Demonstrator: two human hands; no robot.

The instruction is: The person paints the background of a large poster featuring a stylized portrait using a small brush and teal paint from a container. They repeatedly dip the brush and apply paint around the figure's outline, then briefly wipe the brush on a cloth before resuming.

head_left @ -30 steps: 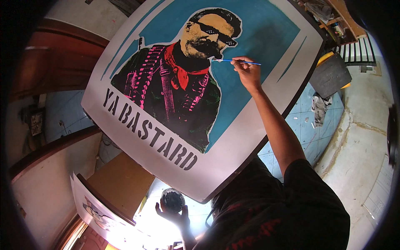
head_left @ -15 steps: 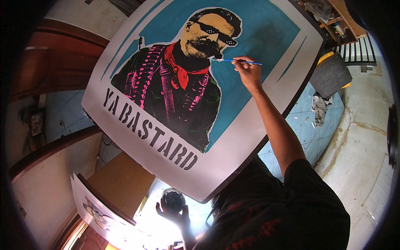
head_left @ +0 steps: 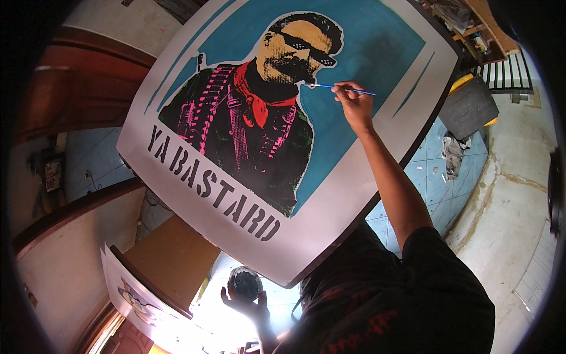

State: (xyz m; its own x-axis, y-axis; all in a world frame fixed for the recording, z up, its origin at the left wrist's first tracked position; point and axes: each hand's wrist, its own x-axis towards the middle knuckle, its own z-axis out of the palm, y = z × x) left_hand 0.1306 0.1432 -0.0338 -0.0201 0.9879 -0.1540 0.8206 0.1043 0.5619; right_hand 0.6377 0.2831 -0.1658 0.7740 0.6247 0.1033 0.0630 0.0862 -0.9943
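Note:
My right hand (head_left: 356,107) pinches a thin blue paintbrush (head_left: 323,87) close to the middle of its handle. The bristles meet a large poster (head_left: 330,189) at the pale outline beside the portrait's chin, next to the blue background. On the poster a painted figure (head_left: 253,127) wears pixelated dark glasses, a red neckerchief and pink bandoliers, with dark stencilled lettering underneath. Below the poster's lower edge, my left hand (head_left: 250,305) cups a small round tub (head_left: 244,284) with dark contents. Shadow hides part of those fingers.
Under the poster's lower left side is a brown board (head_left: 168,256), and a second pictured sheet (head_left: 138,304) hangs by it. To the right, a dark grey panel (head_left: 470,107) and a crumpled cloth (head_left: 454,154) lie over the blue tiled floor (head_left: 439,186).
My right hand and the paintbrush have shifted slightly to the right along the pale outline. The left hand with the tub has stayed in place.

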